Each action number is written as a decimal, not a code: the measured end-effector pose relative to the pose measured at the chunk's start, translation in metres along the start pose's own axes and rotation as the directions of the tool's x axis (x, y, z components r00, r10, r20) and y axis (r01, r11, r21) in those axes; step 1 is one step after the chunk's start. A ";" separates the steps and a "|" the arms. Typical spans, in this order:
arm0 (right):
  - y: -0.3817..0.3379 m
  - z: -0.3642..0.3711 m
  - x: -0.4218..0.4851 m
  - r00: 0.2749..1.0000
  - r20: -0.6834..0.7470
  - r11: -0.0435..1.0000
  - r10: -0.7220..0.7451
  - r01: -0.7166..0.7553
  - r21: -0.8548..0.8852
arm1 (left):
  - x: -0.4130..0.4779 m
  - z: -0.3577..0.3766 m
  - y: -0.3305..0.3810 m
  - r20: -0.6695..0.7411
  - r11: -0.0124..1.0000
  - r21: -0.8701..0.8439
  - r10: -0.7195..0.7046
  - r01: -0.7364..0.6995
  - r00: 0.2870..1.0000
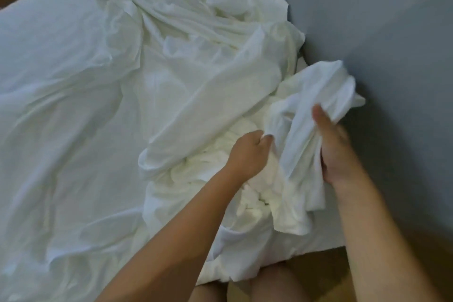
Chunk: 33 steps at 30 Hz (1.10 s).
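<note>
A white cloth (308, 115), bunched and lifted, hangs over the near right corner of the bed. My right hand (335, 147) grips it from the right, thumb pointing up over the fabric. My left hand (247, 152) pinches an edge of the same cloth at its left side. Under both hands lies a heap of crumpled white linen (220, 130), with a long folded strip running up to the right.
The bed (61, 105) is covered with a wrinkled white sheet. A grey wall (392, 32) stands close on the right. Wooden floor (318, 272) shows at the bed's near edge, along with my knees (269, 284).
</note>
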State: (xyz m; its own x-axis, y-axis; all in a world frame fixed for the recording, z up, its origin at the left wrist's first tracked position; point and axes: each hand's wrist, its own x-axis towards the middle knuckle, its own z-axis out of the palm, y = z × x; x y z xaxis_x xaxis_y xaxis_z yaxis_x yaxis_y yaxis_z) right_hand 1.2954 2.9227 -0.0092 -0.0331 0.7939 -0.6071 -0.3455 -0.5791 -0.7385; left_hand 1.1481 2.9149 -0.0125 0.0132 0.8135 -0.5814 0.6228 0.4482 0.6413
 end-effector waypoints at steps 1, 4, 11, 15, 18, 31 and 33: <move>0.009 -0.005 -0.007 0.996 0.082 0.999 0.035 -0.031 -0.043 | -0.002 -0.001 0.009 -0.059 0.987 -0.154 0.042 -0.051 0.997; 0.033 -0.005 -0.022 0.964 0.210 0.984 0.165 -0.146 -0.105 | -0.017 0.000 0.047 -0.097 0.882 -0.395 0.239 -0.257 0.966; 0.012 -0.040 -0.050 0.929 -0.324 0.976 0.179 -0.127 0.175 | 0.014 -0.004 0.059 -0.170 0.930 -0.150 0.312 -0.337 0.935; 0.012 -0.060 -0.054 0.853 -0.477 0.977 0.213 -0.183 0.110 | -0.011 0.045 0.012 0.172 0.993 0.112 0.023 -0.043 0.985; 0.014 -0.041 -0.046 0.906 -0.401 0.974 0.133 -0.195 -0.117 | -0.021 0.074 -0.002 0.328 0.995 -0.022 -0.081 0.093 0.941; 0.017 -0.034 0.010 0.947 -0.289 0.511 -0.141 -0.181 -0.840 | 0.009 0.067 0.033 0.154 0.973 -0.232 0.043 -0.006 0.987; 0.033 -0.032 0.017 0.952 -0.295 0.332 -0.076 -0.255 -0.908 | 0.013 0.056 -0.009 0.096 0.999 0.006 -0.040 0.040 0.995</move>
State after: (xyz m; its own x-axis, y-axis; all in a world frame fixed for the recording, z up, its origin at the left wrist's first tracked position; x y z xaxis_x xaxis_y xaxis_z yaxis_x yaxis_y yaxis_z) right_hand 1.3137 2.9114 -0.0534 0.2714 0.7453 -0.6090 0.7453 -0.5631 -0.3570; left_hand 1.1859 2.9010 -0.0539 0.0632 0.7555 -0.6521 0.6275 0.4780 0.6146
